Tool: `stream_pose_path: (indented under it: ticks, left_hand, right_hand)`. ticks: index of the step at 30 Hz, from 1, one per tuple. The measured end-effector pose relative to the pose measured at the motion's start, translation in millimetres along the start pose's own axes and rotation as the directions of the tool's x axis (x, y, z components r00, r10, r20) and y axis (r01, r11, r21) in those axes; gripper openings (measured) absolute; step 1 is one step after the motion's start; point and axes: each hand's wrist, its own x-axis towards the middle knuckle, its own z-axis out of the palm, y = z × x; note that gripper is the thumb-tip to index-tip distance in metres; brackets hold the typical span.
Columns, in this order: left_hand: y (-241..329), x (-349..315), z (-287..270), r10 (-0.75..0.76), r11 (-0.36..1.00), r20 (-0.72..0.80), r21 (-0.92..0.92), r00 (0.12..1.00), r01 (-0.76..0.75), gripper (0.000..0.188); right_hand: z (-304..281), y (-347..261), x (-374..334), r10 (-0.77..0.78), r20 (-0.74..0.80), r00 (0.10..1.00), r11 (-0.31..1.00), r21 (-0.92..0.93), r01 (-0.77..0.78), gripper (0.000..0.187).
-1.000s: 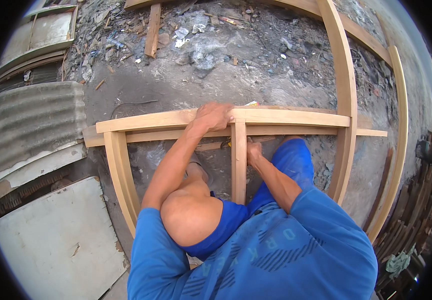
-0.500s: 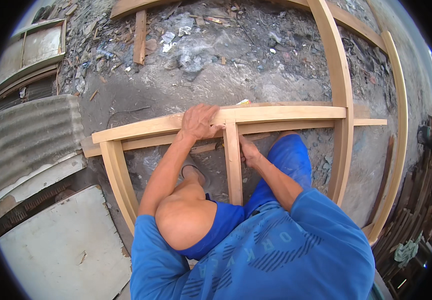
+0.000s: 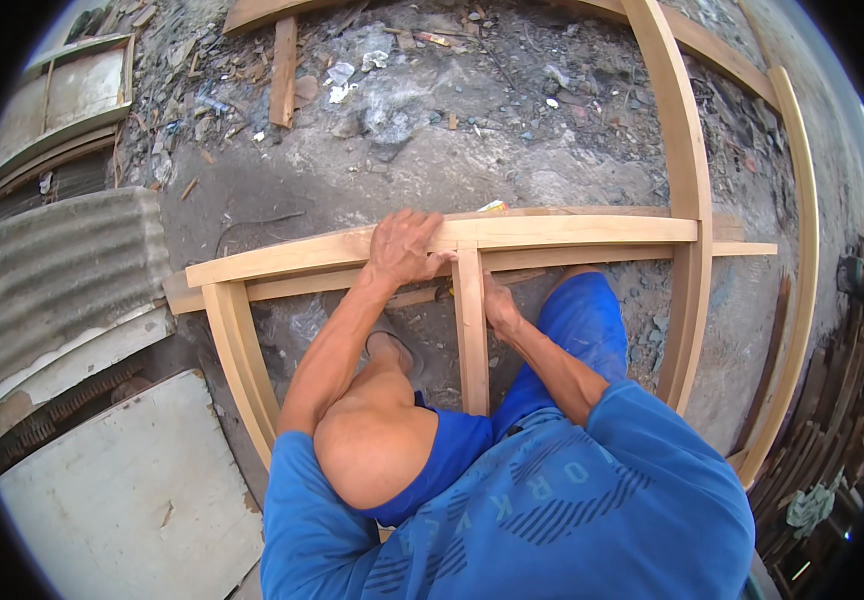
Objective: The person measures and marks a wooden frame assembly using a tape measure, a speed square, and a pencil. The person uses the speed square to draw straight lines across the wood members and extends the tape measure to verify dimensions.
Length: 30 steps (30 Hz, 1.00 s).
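Note:
My left hand [image 3: 407,245] is closed over the top of a pale wooden rail [image 3: 572,232], just left of where a short upright bar [image 3: 471,330] joins it. The thumb side rests near that joint. My right hand [image 3: 500,306] is curled against the right side of the same bar, below the rail. Its fingertips are hidden behind the bar, and what they grip cannot be made out. A small yellow and dark piece [image 3: 443,292] shows on the bar's other side. The rail belongs to a wooden frame with a left end post [image 3: 237,345] and a long crossing beam [image 3: 687,200] at right.
Another plank [image 3: 302,286] lies beneath the rail. Corrugated sheet [image 3: 62,270] and a pale panel [image 3: 132,480] lie at left. A long strip [image 3: 802,250] and stacked wood [image 3: 832,400] stand at right. Rubble and scraps [image 3: 382,90] cover the ground beyond.
Both hands keep nearly the same places on the frame. The whole view has shifted very slightly; nothing is visibly taken up or let go.

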Motion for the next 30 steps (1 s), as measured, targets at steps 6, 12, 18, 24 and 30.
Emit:
stream_pose_path:
  ticks: [6,12,18,24,30]
  left_hand:
    - [-7.2,-16.8,-15.7,0.049,0.994,-0.331,-0.074,0.942,-0.078,0.047]
    - [-28.9,-45.1,-133.4,-0.275,0.862,0.361,-0.317,0.891,0.395,0.032]
    - [-53.9,-61.8,-129.5,-0.312,0.863,0.681,-0.089,0.663,0.497,0.047]
    - [-18.4,-92.4,34.2,-0.523,0.043,0.714,-0.523,0.465,0.851,0.057]
    - [48.9,-153.9,225.0,-0.793,-0.283,0.488,-0.825,0.365,0.489,0.072]
  right_hand:
    - [-26.8,9.3,16.6,-0.161,0.006,0.987,0.96,-0.231,0.158,0.058]
    - [-98.9,-81.2,-41.3,-0.257,0.395,0.882,0.717,-0.533,0.448,0.027]
    - [-101.8,-217.8,-79.3,-0.968,0.079,0.238,0.102,-0.745,0.659,0.02]
    - [-124.9,-182.5,36.5,-0.895,-0.033,0.444,0.232,-0.885,0.404,0.027]
    - [-82.0,-198.2,19.1,-0.781,0.035,0.624,0.307,-0.848,0.432,0.035]
